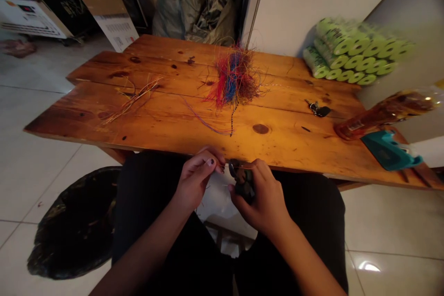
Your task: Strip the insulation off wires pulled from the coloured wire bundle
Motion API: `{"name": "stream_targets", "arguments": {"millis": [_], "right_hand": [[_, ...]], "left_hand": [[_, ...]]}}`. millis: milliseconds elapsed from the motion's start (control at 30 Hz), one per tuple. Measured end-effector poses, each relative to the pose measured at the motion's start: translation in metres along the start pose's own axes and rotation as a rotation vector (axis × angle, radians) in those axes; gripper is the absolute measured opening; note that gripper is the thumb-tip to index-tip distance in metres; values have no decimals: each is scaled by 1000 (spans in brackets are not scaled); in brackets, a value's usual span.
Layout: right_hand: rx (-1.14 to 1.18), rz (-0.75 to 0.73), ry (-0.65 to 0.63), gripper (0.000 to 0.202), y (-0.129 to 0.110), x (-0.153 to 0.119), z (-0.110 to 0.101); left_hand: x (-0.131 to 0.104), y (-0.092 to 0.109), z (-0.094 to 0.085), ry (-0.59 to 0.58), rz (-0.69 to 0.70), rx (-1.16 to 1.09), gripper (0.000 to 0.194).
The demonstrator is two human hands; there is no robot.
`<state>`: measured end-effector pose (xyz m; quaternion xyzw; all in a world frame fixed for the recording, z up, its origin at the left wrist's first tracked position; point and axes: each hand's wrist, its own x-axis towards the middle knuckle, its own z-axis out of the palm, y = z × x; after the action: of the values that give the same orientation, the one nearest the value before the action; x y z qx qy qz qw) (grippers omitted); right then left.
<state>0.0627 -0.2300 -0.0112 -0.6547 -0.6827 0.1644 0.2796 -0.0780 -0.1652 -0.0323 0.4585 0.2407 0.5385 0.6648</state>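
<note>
In an apparent cutting step calling for steady aim, the right hand point(265, 196) grips dark pliers point(244, 186) by the surface's point(287, 136) near edge, the left hand point(194, 178) pinching something indistinct beside them.

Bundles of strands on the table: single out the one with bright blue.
The big, bushy bundle: bright blue runs through its middle. The sparse bundle to its left looks yellow-orange.

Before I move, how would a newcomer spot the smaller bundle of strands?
Start at the wooden table and go to its left part. A thin, loose bundle of strands lies there. It is mostly orange-yellow, unlike the larger, bushy heap with red and blue nearer the middle.
</note>
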Motion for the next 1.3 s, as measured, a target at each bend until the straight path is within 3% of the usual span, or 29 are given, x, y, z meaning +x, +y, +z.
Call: {"name": "stream_targets", "arguments": {"millis": [367,967,1133,1300], "right_hand": [[-55,-48,40,26,1,-1,-3],[-25,-82,-19,21,0,-2,-7],[54,-90,-20,19,0,-1,-7],[243,-48,-30,13,4,0,-1]], "left_hand": [[0,0,3,-11,-20,-145,23],[1,-2,3,22,-20,-110,25],[0,-1,3,21,-35,-137,24],[-1,4,9,-47,-156,-196,27]]}}
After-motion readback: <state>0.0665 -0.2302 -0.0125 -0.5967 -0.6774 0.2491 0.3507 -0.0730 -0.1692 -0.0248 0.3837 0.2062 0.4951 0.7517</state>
